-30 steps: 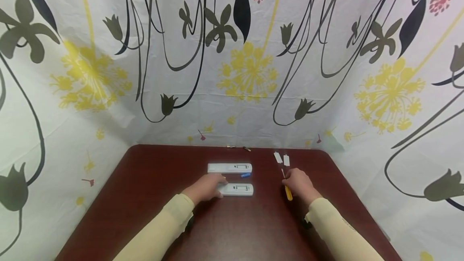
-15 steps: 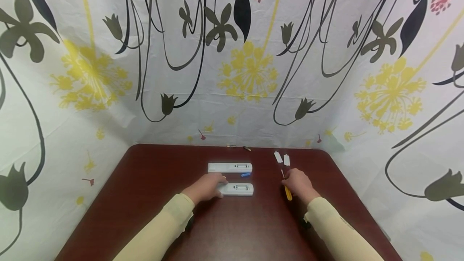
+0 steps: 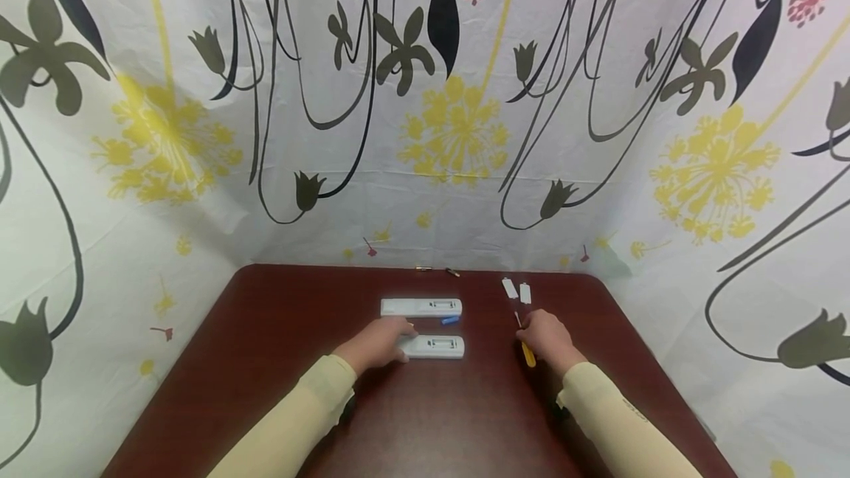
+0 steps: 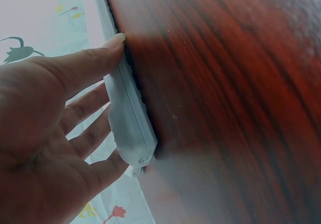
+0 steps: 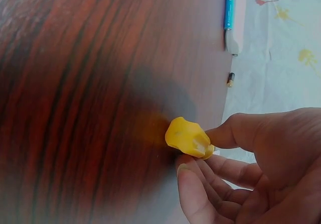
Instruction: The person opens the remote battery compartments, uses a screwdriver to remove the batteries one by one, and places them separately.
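Observation:
My left hand (image 3: 377,343) grips the left end of the nearer white remote control (image 3: 434,347), whose battery compartment faces up with no batteries visible in it. In the left wrist view, the thumb lies on one long edge of this remote control (image 4: 131,121) and fingers reach the other side. Farther right, my right hand (image 3: 550,333) holds a screwdriver with a yellow handle (image 3: 527,354), its thin shaft pointing to the back of the table. The right wrist view shows the handle's rounded end (image 5: 184,136) between thumb and fingers.
A second white remote control (image 3: 412,307) lies behind the first, with a blue battery (image 3: 450,320) between them. Two small white covers (image 3: 510,288) lie beyond the screwdriver tip. Two small batteries (image 3: 453,272) are at the table's back edge, before a flowered curtain (image 3: 458,227).

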Demonstrator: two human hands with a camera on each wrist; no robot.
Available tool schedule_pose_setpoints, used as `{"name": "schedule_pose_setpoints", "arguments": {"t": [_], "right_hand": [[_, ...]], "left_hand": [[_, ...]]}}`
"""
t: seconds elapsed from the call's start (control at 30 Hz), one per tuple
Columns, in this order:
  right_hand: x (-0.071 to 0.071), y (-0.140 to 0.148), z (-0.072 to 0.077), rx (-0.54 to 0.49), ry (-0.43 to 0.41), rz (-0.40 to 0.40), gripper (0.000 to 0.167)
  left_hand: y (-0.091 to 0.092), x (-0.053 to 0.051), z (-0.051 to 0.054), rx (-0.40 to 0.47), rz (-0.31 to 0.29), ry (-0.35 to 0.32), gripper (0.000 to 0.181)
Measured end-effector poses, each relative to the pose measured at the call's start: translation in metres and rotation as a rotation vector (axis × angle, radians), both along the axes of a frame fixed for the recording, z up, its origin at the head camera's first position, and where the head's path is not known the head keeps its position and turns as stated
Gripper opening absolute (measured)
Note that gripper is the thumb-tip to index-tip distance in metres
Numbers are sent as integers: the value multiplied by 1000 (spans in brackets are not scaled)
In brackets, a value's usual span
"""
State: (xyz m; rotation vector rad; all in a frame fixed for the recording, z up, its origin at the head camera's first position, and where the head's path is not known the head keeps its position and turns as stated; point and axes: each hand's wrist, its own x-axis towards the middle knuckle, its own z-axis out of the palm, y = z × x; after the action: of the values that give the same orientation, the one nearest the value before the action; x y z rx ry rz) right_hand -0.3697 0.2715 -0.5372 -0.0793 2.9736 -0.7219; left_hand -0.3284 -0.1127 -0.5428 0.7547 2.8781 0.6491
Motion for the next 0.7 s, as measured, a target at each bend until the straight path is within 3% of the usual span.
{"name": "schedule_pose_setpoints", "arguments": {"t": [0.27, 0.43, 0.53, 0.7], "right_hand": [[-2, 1, 1, 4, -5, -9, 26], [6, -6, 4, 48, 40, -8, 25], [11, -18, 8, 84, 115, 36, 22], [10, -46, 13, 88, 239, 158, 44]], "left_hand": [[0, -1, 2, 0, 5, -8, 45], [-3, -1, -1, -16, -12, 1, 47], [-6, 0, -1, -6, -23, 38, 47], [-5, -2, 5, 19, 73, 159, 45]]}}
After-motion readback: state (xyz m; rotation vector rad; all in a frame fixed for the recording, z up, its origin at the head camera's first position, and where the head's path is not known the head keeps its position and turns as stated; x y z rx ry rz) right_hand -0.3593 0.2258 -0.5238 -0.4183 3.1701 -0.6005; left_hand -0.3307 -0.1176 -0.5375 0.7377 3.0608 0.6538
